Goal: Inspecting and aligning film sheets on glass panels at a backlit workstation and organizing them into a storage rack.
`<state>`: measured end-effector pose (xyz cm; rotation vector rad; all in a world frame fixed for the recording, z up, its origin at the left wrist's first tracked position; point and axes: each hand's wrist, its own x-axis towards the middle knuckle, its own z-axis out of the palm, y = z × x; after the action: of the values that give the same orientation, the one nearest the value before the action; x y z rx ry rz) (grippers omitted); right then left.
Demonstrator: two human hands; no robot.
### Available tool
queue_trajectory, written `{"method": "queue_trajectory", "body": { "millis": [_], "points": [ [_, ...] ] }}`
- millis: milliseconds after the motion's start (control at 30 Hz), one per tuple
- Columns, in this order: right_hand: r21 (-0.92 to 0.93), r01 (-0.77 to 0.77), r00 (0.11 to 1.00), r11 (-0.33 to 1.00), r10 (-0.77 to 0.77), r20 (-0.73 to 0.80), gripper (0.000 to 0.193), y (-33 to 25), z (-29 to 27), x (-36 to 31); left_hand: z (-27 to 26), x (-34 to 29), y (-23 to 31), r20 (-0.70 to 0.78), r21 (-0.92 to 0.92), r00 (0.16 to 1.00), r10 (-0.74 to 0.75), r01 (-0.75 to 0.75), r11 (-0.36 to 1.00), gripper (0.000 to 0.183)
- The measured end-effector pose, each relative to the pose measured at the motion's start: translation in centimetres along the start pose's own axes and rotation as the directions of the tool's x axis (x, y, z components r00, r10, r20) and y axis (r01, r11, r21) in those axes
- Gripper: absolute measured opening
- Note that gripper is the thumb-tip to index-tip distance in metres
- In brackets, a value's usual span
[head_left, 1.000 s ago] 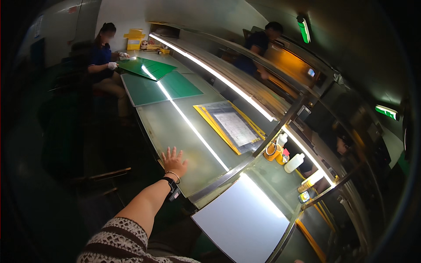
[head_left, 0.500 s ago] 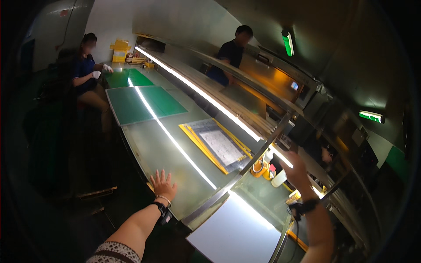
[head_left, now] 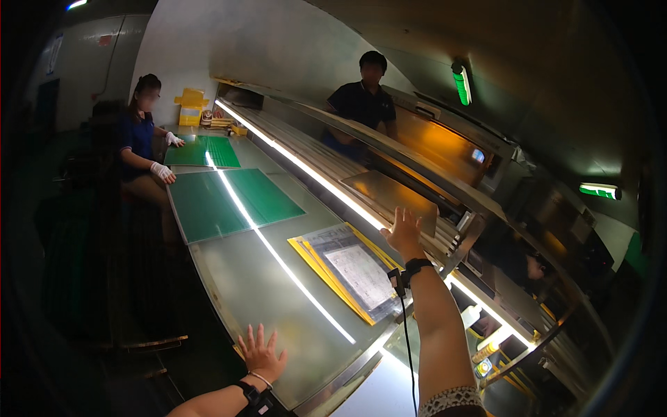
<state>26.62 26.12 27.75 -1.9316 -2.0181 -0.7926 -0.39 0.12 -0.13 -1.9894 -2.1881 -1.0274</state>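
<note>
My left hand (head_left: 262, 356) lies flat with fingers spread on the near left edge of the long grey table (head_left: 240, 278), holding nothing. Stretched forward, my right hand (head_left: 404, 235) has its fingers apart, in front of a brownish flat panel (head_left: 375, 187) on the rack beside the light tube. Whether the fingertips touch that panel I cannot tell. Below my right wrist lie yellow folders (head_left: 316, 257) topped by a printed sheet (head_left: 358, 271) in a clear sleeve. Farther along the table are a large green panel (head_left: 201, 205) and a second green panel (head_left: 191, 149).
A gloved co-worker (head_left: 135, 142) has hands at the green panels. Behind the rack stands another person (head_left: 365, 97). The lit tube (head_left: 299, 161) runs along the rack. Bottles (head_left: 471, 316) stand at right; a white board (head_left: 379, 393) lies at the near end. A cable hangs from my right wrist.
My right hand has swung left and forward from the bottles to the rack panel. The view has shifted. The seated co-worker's hands have moved to the green panels; the standing person has turned.
</note>
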Motion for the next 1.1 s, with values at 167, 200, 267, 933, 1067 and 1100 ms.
{"method": "queue_trajectory", "body": {
  "millis": [167,200,267,933,1067,1100],
  "points": [
    [0.154,-0.067,0.997,0.986,0.062,0.036,0.083,4.5,2.9,3.4,-0.4,0.1,0.2,0.049,0.010,0.999,0.015,-0.016,1.000,0.056],
    [0.262,-0.089,0.996,0.961,0.079,0.050,0.084,4.8,3.5,3.4,-0.4,0.0,0.2,0.069,0.025,0.997,0.017,-0.019,1.000,0.056],
    [0.273,-0.169,0.964,0.947,0.101,0.247,0.083,2.7,1.6,3.1,-0.2,-0.4,-0.2,0.069,0.036,0.998,0.005,-0.007,0.999,0.057],
    [0.170,0.552,0.783,0.816,-0.437,-0.443,0.039,-0.5,-11.2,-25.4,-8.5,5.1,-3.6,0.679,-0.405,0.641,0.357,0.733,-0.546,0.093],
    [0.261,0.703,0.705,0.661,-0.603,-0.373,0.039,-2.2,-11.7,-30.9,-15.3,4.0,-3.4,0.558,-0.634,0.788,0.259,0.607,-0.479,0.062],
    [0.347,0.694,0.719,0.631,-0.582,-0.381,0.038,-3.2,-10.5,-32.0,-15.2,2.9,-5.5,0.602,-0.565,0.723,0.339,0.686,-0.459,0.051]
  ]
}}
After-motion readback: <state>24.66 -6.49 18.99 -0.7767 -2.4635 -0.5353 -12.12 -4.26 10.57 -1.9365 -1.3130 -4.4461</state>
